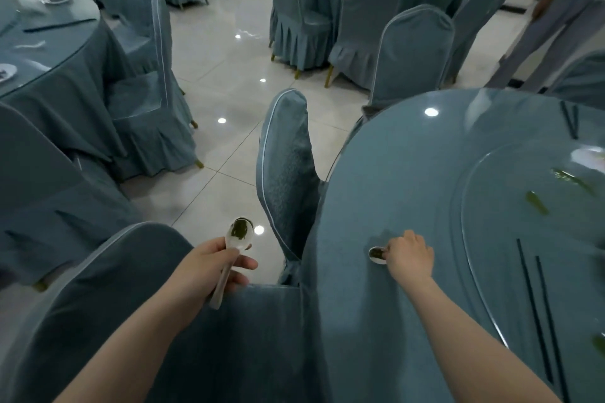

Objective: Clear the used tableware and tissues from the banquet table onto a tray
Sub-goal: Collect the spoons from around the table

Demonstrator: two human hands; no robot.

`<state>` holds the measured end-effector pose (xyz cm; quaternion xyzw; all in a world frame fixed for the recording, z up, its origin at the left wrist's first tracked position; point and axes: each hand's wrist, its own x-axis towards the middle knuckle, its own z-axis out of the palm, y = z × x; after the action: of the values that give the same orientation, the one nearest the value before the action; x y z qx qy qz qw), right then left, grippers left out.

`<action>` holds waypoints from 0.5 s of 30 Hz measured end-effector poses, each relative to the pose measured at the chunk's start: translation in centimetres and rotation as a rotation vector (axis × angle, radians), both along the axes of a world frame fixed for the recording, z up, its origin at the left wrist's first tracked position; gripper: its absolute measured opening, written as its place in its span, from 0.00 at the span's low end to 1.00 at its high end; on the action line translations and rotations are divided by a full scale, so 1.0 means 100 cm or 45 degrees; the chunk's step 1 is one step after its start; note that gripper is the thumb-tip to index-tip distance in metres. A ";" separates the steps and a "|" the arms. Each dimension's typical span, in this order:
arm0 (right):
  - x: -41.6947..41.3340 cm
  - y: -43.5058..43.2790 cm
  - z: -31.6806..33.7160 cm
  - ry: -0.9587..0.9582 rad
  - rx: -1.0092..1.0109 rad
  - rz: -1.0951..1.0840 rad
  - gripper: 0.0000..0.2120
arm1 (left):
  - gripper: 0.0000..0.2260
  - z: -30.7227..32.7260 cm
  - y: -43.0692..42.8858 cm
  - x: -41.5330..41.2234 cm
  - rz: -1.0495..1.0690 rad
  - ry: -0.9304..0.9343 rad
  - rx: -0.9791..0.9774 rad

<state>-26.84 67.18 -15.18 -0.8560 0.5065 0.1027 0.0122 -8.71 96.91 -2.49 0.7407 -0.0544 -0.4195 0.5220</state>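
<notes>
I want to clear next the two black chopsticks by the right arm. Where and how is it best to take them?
Take the black chopsticks at their near ends, from above and from the person's side. They lie flat on the table, almost parallel with a small gap, so one pinch can gather both.

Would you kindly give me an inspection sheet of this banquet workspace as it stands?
Surface: round glass-topped table, glossy.
Job's things: dirty spoon lifted; second spoon on table; black chopsticks lying there; no tray seen.
Clutter: green food scraps on turntable.
Fingers: left hand grips dirty spoon; right hand grips second spoon.
Cables: nothing seen.
Surroundings: covered chairs, tiled floor, a person standing.
</notes>
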 end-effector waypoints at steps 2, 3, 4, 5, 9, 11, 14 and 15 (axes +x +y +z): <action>-0.003 0.019 0.008 -0.060 0.107 -0.032 0.10 | 0.09 0.002 0.007 0.001 -0.023 0.006 -0.040; -0.004 0.029 0.013 -0.127 0.161 -0.072 0.09 | 0.09 0.004 0.011 0.002 -0.043 0.003 -0.064; -0.004 0.039 0.020 -0.195 0.198 -0.113 0.09 | 0.09 0.004 0.013 0.003 -0.067 -0.005 -0.082; -0.005 0.050 0.027 -0.264 0.222 -0.150 0.11 | 0.09 0.005 0.015 0.004 -0.094 -0.018 -0.090; -0.011 0.104 0.065 -0.564 0.234 -0.220 0.11 | 0.10 0.005 0.030 0.003 -0.210 -0.089 -0.096; -0.018 0.139 0.082 -0.669 0.237 -0.235 0.10 | 0.10 0.004 0.040 0.003 -0.278 -0.128 -0.099; -0.035 0.193 0.102 -0.792 0.240 -0.281 0.12 | 0.11 0.004 0.054 -0.001 -0.386 -0.126 -0.140; -0.041 0.209 0.108 -0.831 0.251 -0.322 0.12 | 0.11 0.003 0.057 -0.003 -0.424 -0.121 -0.150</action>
<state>-30.98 88.13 -4.41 -0.7691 0.5654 -0.1299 0.2682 -9.01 102.63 -2.15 0.7085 -0.2254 -0.4607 0.4846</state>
